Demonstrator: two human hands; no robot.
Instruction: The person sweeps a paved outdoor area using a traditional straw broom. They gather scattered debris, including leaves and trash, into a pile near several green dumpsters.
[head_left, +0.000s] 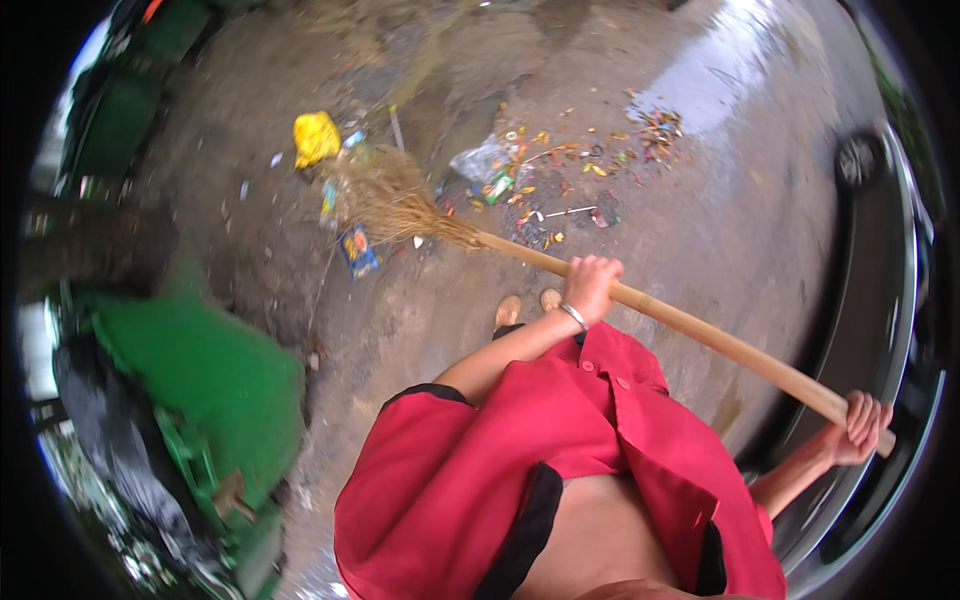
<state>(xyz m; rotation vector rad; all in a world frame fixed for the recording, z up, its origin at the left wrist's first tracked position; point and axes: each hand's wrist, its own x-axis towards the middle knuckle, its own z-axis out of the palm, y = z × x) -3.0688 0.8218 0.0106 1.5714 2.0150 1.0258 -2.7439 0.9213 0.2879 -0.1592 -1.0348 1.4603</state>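
Observation:
My left hand (590, 287), with a bangle at its wrist, grips the wooden handle of a broom (390, 196) partway along. Near the handle's far end, at the right, my right hand (862, 431) is closed round it too. The broom's straw bristles lie spread on the wet ground at the upper left. Touching or close to them are a yellow plastic bag (316, 138) and a blue printed wrapper (359, 252). Right of the bristles lie a clear plastic bag (480, 160), a green and white wrapper (499, 187) and a thin white stick (570, 212) among scattered leaves.
A green wheeled bin (217, 375) with a black bag (124, 442) beside it stands at the left; more green bins (120, 120) are at the upper left. A parked car (862, 300) lines the right side. A puddle (705, 75) lies at the upper right, near a pile of leaves (660, 131).

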